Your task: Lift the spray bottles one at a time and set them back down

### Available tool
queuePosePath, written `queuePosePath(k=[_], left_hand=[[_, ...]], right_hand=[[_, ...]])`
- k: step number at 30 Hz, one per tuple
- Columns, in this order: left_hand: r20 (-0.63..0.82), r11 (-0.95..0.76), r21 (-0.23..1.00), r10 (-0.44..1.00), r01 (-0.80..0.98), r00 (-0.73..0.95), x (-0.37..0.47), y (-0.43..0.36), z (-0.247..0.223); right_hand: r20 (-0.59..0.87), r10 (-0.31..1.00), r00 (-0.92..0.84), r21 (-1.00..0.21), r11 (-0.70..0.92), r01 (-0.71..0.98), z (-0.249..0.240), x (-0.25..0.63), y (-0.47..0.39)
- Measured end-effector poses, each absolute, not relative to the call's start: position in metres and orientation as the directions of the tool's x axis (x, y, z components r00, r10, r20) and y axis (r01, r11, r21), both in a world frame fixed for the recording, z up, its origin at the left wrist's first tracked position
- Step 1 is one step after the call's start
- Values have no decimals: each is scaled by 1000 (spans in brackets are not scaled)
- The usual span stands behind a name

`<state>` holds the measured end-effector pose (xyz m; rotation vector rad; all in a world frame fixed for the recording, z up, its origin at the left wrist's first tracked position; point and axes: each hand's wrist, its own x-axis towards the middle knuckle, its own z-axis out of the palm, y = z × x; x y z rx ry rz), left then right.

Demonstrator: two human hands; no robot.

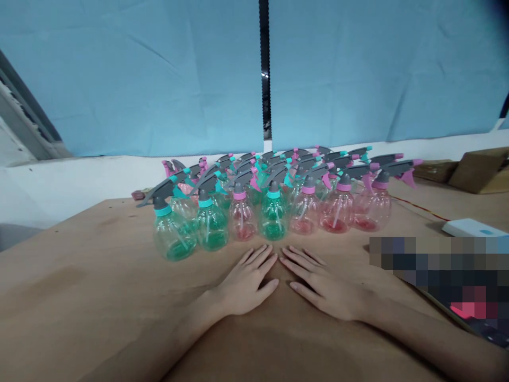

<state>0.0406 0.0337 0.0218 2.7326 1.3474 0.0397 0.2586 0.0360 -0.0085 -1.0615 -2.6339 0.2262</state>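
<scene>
My left hand (250, 281) lies flat on the wooden table, fingers stretched forward, holding nothing. Beside it my right hand (322, 284) rests palm down in the same way, its fingers apart and the fingertips close to those of the left. Just beyond the fingertips stand several clear spray bottles in rows. A green spray bottle (273, 220) with a turquoise collar is nearest the left fingertips. Close to the right hand is a pink spray bottle (304, 215) with a grey trigger head. Bottles further back are partly hidden by the front row.
The wooden table (99, 297) reaches a wall hung with blue sheeting (159, 79). At the right are a cardboard box (481, 170), a white device (473, 228) with a thin cable, and a pixelated area. A small pinkish item (139, 194) sits at the far left edge.
</scene>
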Motion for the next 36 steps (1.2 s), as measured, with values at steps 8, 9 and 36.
queuePosePath(k=[8, 9, 36], left_hand=[[-12, -603, 95, 795, 792, 606, 40, 33, 22], [-8, -603, 97, 795, 792, 606, 40, 33, 22], [669, -375, 17, 693, 927, 268, -10, 78, 158]], right_hand=[[178, 703, -688, -255, 709, 658, -8, 260, 36], [170, 704, -689, -252, 708, 660, -8, 260, 36], [437, 648, -624, -332, 761, 558, -2, 257, 34]])
